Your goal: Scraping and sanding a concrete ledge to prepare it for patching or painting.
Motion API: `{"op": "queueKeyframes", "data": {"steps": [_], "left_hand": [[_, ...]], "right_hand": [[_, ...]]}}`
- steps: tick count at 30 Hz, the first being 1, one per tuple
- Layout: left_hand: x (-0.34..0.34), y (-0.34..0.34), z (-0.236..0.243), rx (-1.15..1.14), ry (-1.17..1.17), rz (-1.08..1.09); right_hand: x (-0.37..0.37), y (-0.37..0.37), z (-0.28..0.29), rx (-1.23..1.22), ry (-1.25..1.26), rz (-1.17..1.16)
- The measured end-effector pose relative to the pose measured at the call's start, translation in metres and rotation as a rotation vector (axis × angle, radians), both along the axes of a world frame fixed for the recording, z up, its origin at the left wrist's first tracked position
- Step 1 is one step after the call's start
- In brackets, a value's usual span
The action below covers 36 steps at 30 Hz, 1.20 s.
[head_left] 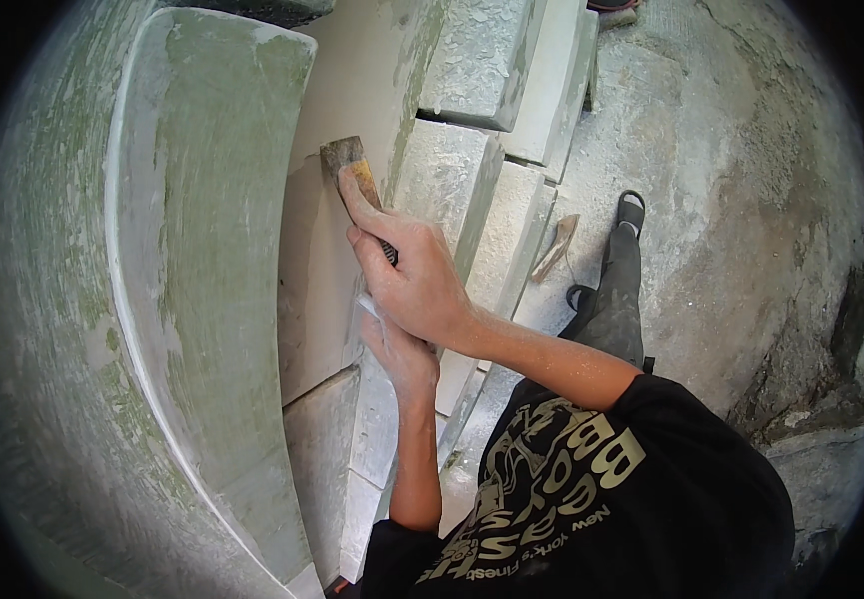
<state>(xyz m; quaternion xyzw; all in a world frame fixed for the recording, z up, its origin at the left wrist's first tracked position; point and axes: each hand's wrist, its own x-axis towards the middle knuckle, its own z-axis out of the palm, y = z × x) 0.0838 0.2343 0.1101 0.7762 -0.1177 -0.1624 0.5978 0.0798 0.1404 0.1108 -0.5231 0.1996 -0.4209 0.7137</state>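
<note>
My right hand [417, 275] is closed round a scraper with a dark handle, its index finger stretched along the tool. The scraper's flat, worn blade [340, 155] points away from me, over a smooth pale slab [317, 270], and a yellow patch shows near my fingertip. Whether the blade touches the slab, I cannot tell. Just below, my left hand [407, 357] is partly covered by the right one. A small whitish edge shows by its fingertips, but most of its fingers are hidden. White dust coats both hands.
A large green-grey curved panel [222, 230] with a pale rim stands at left. Dusty rectangular blocks [449, 170] are lined up right of the slab. On the stained floor [721, 220] lie a thin curved brown piece [557, 248] and my sandalled foot [631, 210].
</note>
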Motion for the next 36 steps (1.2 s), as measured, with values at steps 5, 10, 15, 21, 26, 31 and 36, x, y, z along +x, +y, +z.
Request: {"op": "queueKeyframes", "data": {"steps": [5, 10, 15, 21, 26, 31, 36], "left_hand": [[-0.005, -0.005, -0.019, -0.053, -0.252, 0.034], [-0.01, -0.008, -0.009, -0.13, -0.042, 0.109], [-0.012, -0.007, -0.001, -0.008, 0.034, 0.08], [-0.017, 0.001, -0.005, 0.093, -0.082, 0.029], [-0.012, 0.001, -0.01, -0.023, 0.002, 0.033], [0.001, 0.002, -0.008, -0.004, 0.008, 0.009], [-0.02, 0.015, -0.018, -0.009, -0.103, -0.009]], "right_hand": [[-0.006, -0.01, 0.005, 0.021, 0.015, 0.056], [-0.002, -0.001, -0.003, -0.032, 0.024, 0.018], [0.0, 0.0, -0.004, -0.02, 0.039, 0.03], [-0.004, 0.006, -0.004, -0.032, 0.029, 0.022], [-0.008, 0.0, 0.0, -0.001, 0.046, 0.054], [-0.002, -0.014, 0.009, -0.003, 0.082, 0.093], [-0.01, 0.016, -0.012, -0.041, 0.016, 0.029]]}}
